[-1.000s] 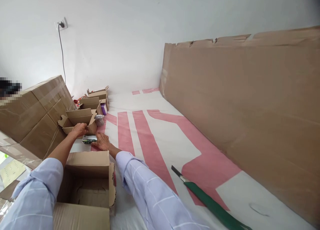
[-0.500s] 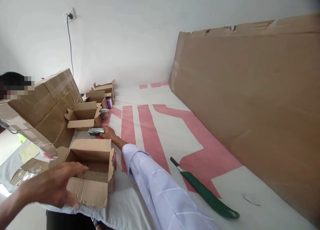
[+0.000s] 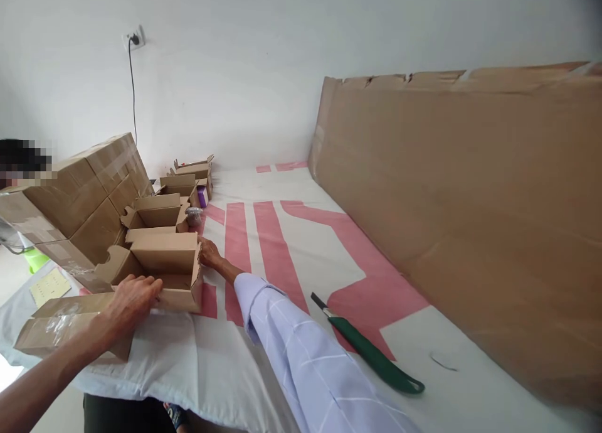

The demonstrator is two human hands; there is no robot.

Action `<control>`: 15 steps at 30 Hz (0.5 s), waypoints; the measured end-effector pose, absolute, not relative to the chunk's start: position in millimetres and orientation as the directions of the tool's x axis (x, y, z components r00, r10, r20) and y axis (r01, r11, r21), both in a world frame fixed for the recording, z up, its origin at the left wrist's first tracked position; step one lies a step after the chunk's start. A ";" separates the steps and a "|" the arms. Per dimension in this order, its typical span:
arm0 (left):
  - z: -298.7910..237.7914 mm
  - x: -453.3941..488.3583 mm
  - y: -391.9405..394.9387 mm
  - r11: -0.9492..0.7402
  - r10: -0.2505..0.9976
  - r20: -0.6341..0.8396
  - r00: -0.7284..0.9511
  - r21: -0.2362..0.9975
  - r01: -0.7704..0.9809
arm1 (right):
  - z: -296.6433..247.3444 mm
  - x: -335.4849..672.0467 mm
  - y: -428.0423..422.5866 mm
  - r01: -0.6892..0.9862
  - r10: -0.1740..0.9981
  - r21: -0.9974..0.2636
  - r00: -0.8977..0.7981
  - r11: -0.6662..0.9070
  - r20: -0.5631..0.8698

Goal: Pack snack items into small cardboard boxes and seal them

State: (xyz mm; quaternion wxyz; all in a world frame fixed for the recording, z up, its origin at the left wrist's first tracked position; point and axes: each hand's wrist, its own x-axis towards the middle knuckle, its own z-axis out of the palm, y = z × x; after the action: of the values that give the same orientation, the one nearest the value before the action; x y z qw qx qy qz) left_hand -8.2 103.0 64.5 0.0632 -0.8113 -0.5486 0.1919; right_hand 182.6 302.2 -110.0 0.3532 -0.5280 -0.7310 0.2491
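Note:
An open cardboard box [image 3: 176,300] stands on the cloth-covered table at left. My left hand [image 3: 137,298] has its fingers closed over the box's near wall. At the box's far right corner is my right hand [image 3: 208,253]; its fingertips are hidden behind the raised flap, so what they hold cannot be seen. Just beyond stands another open box [image 3: 162,217], with a small clear-wrapped item [image 3: 194,216] at its right side. A closed, taped carton [image 3: 61,326] lies beside my left forearm.
Stacked large cartons [image 3: 89,194] line the left side, with a person's head behind them. More open boxes [image 3: 179,183] and a purple pack [image 3: 202,196] stand farther back. A green-handled knife [image 3: 376,354] lies at right, near a tall cardboard sheet [image 3: 451,201]. Yellow paper [image 3: 50,287] lies at left.
The nearest open box has moved away from me, and its near flap no longer hangs outward. My left hand has come down onto it. The green patterned packet by my right hand is now hidden.

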 end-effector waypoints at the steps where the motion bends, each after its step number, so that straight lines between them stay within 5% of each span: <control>1: 64.4 -10.4 110.9 -0.381 0.920 -0.221 0.323 -0.323 0.866 | -108.0 182.7 302.6 0.601 0.949 -0.735 -0.205 0.315 0.239; 8: 57.7 -34.6 168.8 -0.273 0.957 -0.185 0.224 -0.305 0.912 | -103.1 165.0 314.1 0.616 0.946 -0.722 -0.259 0.316 0.193; 15: 42.4 -63.8 181.3 -0.416 0.903 -0.172 0.394 -0.121 0.901 | -118.3 145.1 336.3 0.597 0.947 -0.748 -0.293 0.290 0.133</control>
State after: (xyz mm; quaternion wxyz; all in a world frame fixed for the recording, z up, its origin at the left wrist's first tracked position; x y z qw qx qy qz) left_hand -63.8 181.3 42.4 0.0042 -0.8348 -0.5403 0.1059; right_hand 145.1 336.3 -118.3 0.2945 -0.5165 -0.7470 0.2973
